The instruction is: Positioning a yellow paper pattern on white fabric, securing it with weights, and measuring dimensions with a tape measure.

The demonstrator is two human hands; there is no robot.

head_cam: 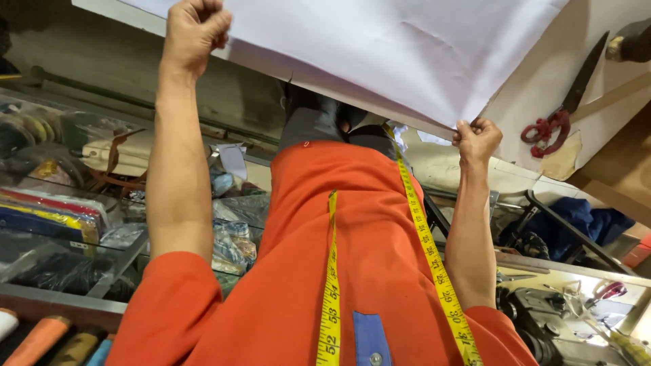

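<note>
A large white sheet of fabric [380,47] is stretched across the top of the view, held up between both hands. My left hand [193,30] is closed in a fist on its left edge. My right hand [477,139] pinches its lower right corner. A yellow tape measure [434,257] hangs in two strands down my orange shirt [366,224].
Black scissors with red-wrapped handles [559,122] lie on a pale table top at the upper right. A glass shelf [74,224] of packed cloth and trims fills the left. Thread spools [41,339] sit at the bottom left, a dark sewing machine [542,325] at the bottom right, and blue cloth [586,217] beside it.
</note>
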